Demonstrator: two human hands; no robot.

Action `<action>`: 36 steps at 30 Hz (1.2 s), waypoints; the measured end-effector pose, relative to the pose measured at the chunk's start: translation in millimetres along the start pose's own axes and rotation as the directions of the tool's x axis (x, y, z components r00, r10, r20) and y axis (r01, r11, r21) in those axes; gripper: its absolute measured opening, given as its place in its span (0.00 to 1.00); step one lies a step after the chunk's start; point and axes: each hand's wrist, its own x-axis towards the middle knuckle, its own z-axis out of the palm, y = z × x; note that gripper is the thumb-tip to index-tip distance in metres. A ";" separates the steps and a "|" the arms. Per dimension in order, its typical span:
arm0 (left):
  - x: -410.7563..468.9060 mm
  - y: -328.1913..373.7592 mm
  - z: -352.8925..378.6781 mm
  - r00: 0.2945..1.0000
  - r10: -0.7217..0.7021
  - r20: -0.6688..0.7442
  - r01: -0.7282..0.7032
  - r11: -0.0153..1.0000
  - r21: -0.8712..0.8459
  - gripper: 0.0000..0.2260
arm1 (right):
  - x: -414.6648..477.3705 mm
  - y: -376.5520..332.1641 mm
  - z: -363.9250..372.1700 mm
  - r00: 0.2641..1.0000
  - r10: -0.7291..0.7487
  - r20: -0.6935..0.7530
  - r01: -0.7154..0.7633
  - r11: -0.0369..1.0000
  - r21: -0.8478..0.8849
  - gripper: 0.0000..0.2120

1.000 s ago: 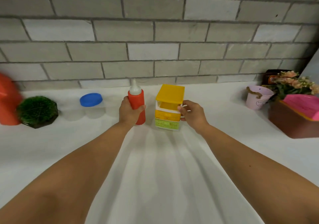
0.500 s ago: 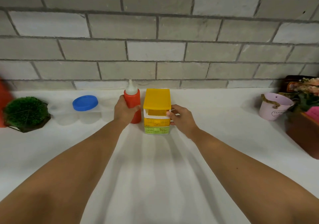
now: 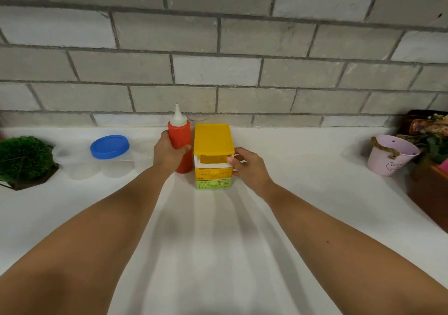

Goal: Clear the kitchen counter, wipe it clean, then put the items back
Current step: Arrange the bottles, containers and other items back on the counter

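Two hands meet at the back of the white counter [image 3: 218,242]. The left hand [image 3: 169,155] curls round the upright red squeeze bottle [image 3: 180,140], just at nine o'clock of the yellow-topped drawer unit [image 3: 213,149], whose side the right hand [image 3: 249,168] grips. Further toward nine o'clock sits a clear tub [image 3: 109,146] with a blue lid, its contents unreadable. At three o'clock a pink pail [image 3: 390,157] stands beside a brown box [image 3: 426,193] holding flowers [image 3: 436,125].

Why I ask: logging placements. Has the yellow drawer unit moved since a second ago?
Yes, leftward: the yellow drawer unit sits left of the grout joint it stood below, beside the red bottle.
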 end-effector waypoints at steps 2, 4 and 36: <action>1.5 -0.4 0.0 1.000 0.003 0.001 -0.003 1.000 -0.004 0.27 | 0.3 -1.0 1.2 1.000 -0.011 -0.007 0.011 1.000 -0.004 0.11; 3.2 -0.9 -0.4 1.000 0.006 0.011 -0.006 1.000 -0.008 0.27 | 0.9 -1.1 1.6 1.000 -0.023 -0.020 0.023 1.000 -0.018 0.10; -104.0 117.8 35.0 0.866 0.438 -0.241 -0.496 0.814 -0.302 0.12 | -80.6 -40.4 -93.4 0.934 0.106 -0.340 -0.210 0.935 -0.285 0.15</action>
